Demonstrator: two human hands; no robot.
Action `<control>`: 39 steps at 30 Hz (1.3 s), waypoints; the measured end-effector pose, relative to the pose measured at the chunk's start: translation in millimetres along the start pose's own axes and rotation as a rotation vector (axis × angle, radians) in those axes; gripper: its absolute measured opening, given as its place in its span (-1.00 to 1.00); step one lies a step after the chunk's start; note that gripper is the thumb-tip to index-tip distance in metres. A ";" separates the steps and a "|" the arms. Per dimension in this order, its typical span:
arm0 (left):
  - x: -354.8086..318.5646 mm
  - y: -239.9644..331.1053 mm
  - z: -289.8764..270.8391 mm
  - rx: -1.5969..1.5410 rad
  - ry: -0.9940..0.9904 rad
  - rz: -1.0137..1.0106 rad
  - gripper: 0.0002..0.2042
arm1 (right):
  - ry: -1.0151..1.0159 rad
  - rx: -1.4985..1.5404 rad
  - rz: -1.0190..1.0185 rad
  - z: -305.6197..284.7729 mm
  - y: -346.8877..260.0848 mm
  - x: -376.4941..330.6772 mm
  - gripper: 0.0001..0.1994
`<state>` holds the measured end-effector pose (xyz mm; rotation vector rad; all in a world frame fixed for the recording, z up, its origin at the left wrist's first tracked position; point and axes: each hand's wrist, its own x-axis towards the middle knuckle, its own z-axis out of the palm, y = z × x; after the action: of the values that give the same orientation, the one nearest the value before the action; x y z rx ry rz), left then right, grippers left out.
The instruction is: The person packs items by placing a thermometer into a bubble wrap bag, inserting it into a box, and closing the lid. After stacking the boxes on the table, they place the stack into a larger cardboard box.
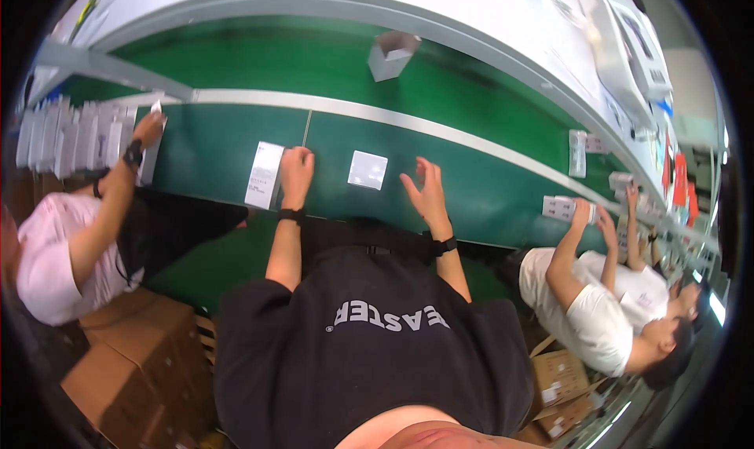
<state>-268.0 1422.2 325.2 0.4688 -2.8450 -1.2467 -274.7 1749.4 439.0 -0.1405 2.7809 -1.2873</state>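
On the green work surface, a tall white box [264, 174] with printing on its face lies to the left, slightly slanted. Right beside its right edge is my left hand [297, 173], fingers curled; whether they grip anything is hidden. A smaller, squarish white box [367, 170] sits between my two hands, touched by neither. My right hand [426, 191] hovers to the right of that small box, its fingers spread and nothing in them. Dark bands circle both my wrists.
An open-topped white box [389, 60] stands on the far green strip, beyond a pale rail [377, 118]. At left, a co-worker's hand [151, 127] is by a row of white boxes [75, 139]. Co-workers at right handle white boxes [559, 208]. Cardboard cartons [137, 363] stand behind.
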 end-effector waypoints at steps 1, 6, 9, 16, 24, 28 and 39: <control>2.4 22.3 -29.5 0.279 0.241 0.156 -0.55 | 0.076 0.005 -0.111 -5.1 -20.4 4.6 -0.34; 9.5 -33.9 -78.8 0.601 0.277 0.109 -0.38 | -0.045 -0.232 -0.476 15.4 -55.9 14.4 -0.26; 8.8 -24.5 -82.2 0.347 0.035 -0.045 -0.34 | -0.057 -0.018 -0.312 52.1 -18.9 13.1 -0.15; 0.9 21.7 -62.3 0.098 -0.067 -0.110 -0.36 | -0.084 0.176 0.076 16.5 -17.9 9.4 -0.15; -34.6 147.8 -12.4 -0.097 0.156 0.595 -0.41 | -0.097 0.202 0.017 -9.2 -16.5 -3.9 -0.10; -59.4 155.8 2.4 -0.018 -0.199 0.438 -0.41 | -0.129 0.090 -0.045 -15.6 -4.0 -19.5 -0.01; -53.5 192.5 13.3 0.186 -0.091 0.792 -0.48 | -0.147 0.041 -0.124 -35.9 -6.2 -34.9 0.08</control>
<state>-270.6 1569.5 460.8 -0.6784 -2.7328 -0.8540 -243.5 1776.5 467.8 -0.3939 2.6573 -1.3022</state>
